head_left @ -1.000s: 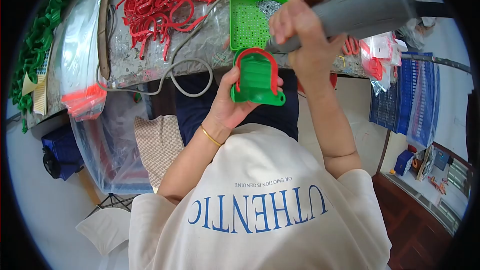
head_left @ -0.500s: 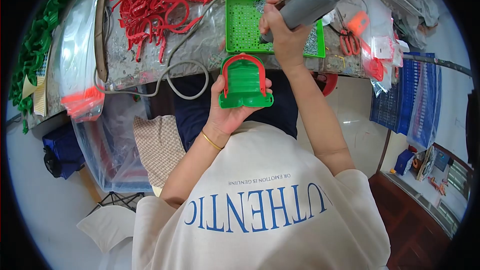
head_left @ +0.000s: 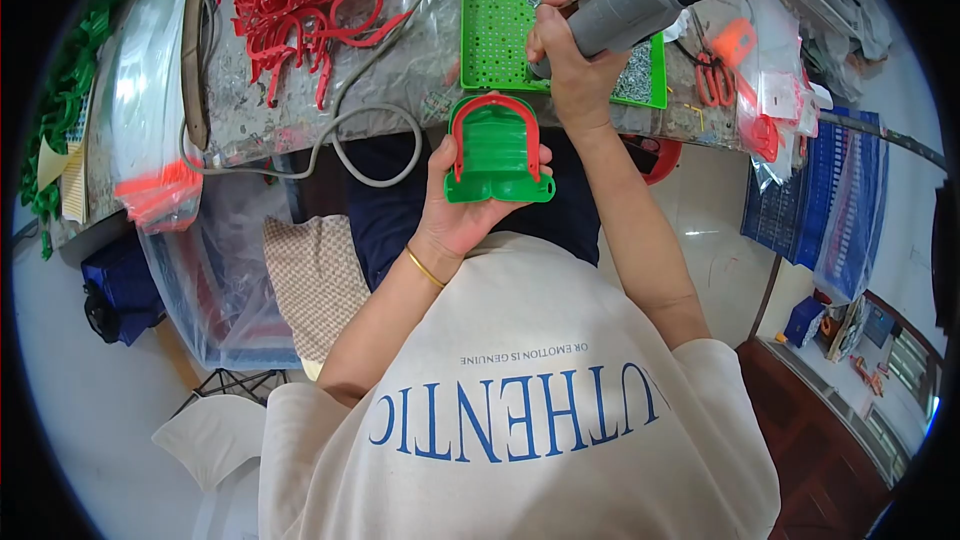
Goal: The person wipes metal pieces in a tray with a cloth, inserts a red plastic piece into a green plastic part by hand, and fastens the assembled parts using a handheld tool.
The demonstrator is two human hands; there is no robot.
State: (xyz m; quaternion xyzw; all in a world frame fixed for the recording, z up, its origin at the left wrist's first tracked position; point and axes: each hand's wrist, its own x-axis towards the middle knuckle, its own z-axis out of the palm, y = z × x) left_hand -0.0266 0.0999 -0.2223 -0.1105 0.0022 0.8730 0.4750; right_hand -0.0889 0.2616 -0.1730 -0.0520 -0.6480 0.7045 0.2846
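Note:
My left hand (head_left: 468, 202) is closed around a green curved plastic part (head_left: 498, 152), its trough side facing up. A red U-shaped plastic handle (head_left: 493, 100) lies on that part, its arch toward the bench and its legs along both sides. My right hand (head_left: 575, 65) grips a grey electric screwdriver (head_left: 622, 10) above the green tray (head_left: 495, 45), its cable end pointing to the upper right. The tool's tip is hidden by my fingers. Small metal screws (head_left: 636, 75) lie in the tray's right side.
Red plastic handles (head_left: 310, 5) are heaped on the bench's back left; green parts (head_left: 60, 130) pile at the far left. A grey cable (head_left: 375, 120) loops over the bench edge. Clear plastic bags (head_left: 155, 90) lie left, and red-handled scissors (head_left: 714, 80) at right.
The view has shifted slightly, so the bench and tray appear higher and further right. Both hands keep their holds, with little visible movement of their own.

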